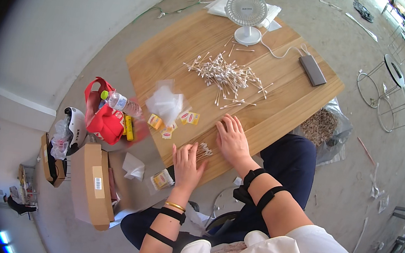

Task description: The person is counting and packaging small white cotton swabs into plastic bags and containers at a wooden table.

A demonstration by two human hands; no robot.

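Observation:
A small bunch of cotton swabs (204, 151) lies at the near edge of the wooden table. Beside it is my left hand (187, 169), fingers stretched and thumb apart, touching or nearly touching the swabs. My right hand (233, 141) rests palm down on the tabletop, its fingers extended with nothing in them. Farther back spreads a large loose pile of cotton swabs (226, 76). Left of my hands are clear plastic bags (165, 102) and several small yellow-and-white printed packets (191, 118).
A white fan (247, 11) stands at the table's far end, cabled to a grey power bank (313, 71). At the left are a red bag (104, 119), a plastic bottle (123, 103) and a cardboard box (89, 183). A bag of brownish sticks (319, 128) sits below the table's right edge.

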